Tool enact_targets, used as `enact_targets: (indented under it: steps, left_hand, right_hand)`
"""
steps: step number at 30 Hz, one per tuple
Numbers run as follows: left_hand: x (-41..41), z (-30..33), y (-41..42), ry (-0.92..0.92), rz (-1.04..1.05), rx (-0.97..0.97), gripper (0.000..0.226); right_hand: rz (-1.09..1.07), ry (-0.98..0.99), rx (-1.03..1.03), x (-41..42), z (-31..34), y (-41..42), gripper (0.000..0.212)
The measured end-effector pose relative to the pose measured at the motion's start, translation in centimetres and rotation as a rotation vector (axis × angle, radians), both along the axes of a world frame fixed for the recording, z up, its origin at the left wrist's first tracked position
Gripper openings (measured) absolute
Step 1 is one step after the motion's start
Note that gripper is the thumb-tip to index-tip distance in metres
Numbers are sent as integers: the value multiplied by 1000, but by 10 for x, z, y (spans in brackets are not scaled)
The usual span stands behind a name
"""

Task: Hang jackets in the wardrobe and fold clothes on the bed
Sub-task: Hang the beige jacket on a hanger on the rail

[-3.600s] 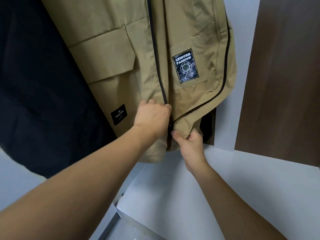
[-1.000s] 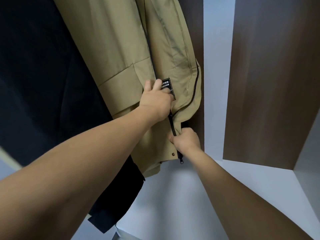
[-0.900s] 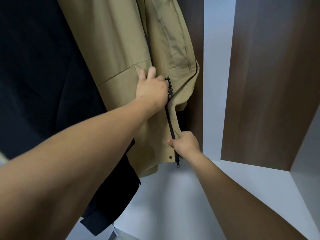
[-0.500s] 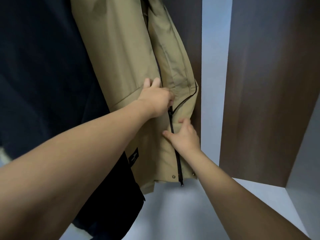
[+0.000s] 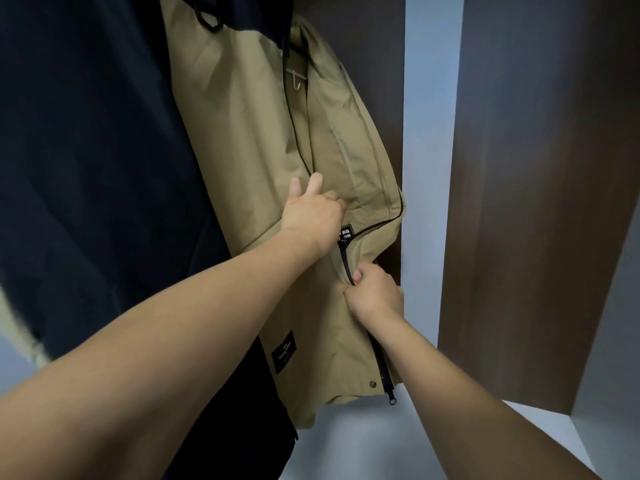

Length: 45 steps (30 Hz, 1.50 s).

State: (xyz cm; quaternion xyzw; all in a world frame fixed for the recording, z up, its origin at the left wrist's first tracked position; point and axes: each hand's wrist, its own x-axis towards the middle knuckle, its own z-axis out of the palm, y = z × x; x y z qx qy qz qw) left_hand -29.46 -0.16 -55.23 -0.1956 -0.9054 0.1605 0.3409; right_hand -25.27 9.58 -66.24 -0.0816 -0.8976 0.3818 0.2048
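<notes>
The khaki jacket hangs in the wardrobe, left hand pinching its zipper, right hand gripping fabric below; both black labels' lettering is unreadable.

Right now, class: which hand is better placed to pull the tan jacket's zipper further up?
Left. The left hand sits at the zipper's top; the right hand pinches the tan jacket lower down, steadying it.
</notes>
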Motion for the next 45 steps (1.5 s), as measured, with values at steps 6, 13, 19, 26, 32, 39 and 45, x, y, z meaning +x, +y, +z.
enact_targets:
  steps: [6, 13, 19, 26, 32, 39, 45]
  left_hand:
    - [0, 25, 6, 4, -30, 22, 22]
    - [-2, 35, 6, -222, -79, 21, 12]
    - [-4, 24, 5, -141, -47, -14, 22]
    - [-13, 42, 0, 28, 5, 63, 26]
    - [-16, 54, -1, 124, -103, 55, 21]
    - [-13, 73, -1, 126, -25, 184, 31]
    - [-14, 116, -7, 136, -69, 296, 22]
  right_hand:
    - [7, 22, 56, -5, 17, 8, 31]
    - [-43, 54, 167, -23, 40, 7, 26]
    - [-4, 27, -17, -20, 25, -2, 34]
    - [-9, 111, -19, -18, 19, -9, 38]
    - [52, 28, 31, -22, 32, 1, 32]
    - [187, -95, 103, -20, 37, 0, 24]
    - [256, -168, 156, -19, 32, -4, 18]
